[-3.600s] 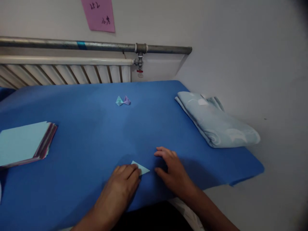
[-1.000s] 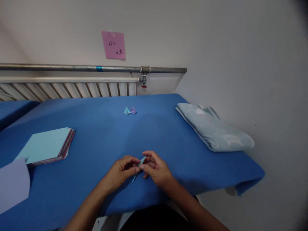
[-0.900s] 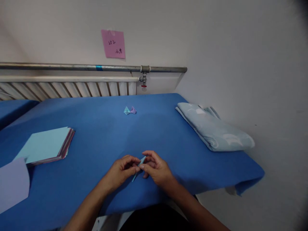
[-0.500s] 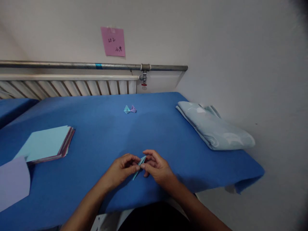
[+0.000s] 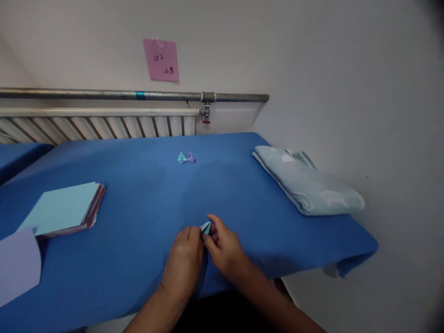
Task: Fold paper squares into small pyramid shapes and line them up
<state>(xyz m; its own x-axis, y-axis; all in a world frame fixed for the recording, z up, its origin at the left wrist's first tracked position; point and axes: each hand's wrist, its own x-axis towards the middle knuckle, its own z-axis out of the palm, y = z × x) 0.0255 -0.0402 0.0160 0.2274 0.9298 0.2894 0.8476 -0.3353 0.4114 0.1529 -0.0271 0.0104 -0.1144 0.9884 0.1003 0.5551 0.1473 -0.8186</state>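
Curls the bare left hand [image 5: 185, 259], knuckles up and fingertips hidden, against the lower left end of a small folded pale-turquoise paper piece [image 5: 206, 228]; cannot tell the state of that grip. Clamps the same paper with the bare right hand [image 5: 224, 245], thumb in front, index finger stretched just past the tip. Shows only the far part between the hands: narrow, angular, tapering to a point, tilted to the upper right, with a dark slit between two folded layers. Sits over the near part of a long table with a blue cover [image 5: 145, 203]; cannot tell whether touching it. To the left, includes a loose lilac sheet of paper [image 5: 17, 266] beside a thick pale-turquoise-topped stack of paper [image 5: 62, 206], edges partly reddish. To the right, includes a folded pale blue-green patterned cloth [image 5: 308, 182]. Farther back, bears a turquoise-and-purple pair of small folded paper shapes [image 5: 181, 158], inner points meeting. Beyond, gives way to a white ribbed radiator [image 5: 114, 127], a grey metal pipe [image 5: 86, 94] and a square pink handwritten paper note [image 5: 161, 60].
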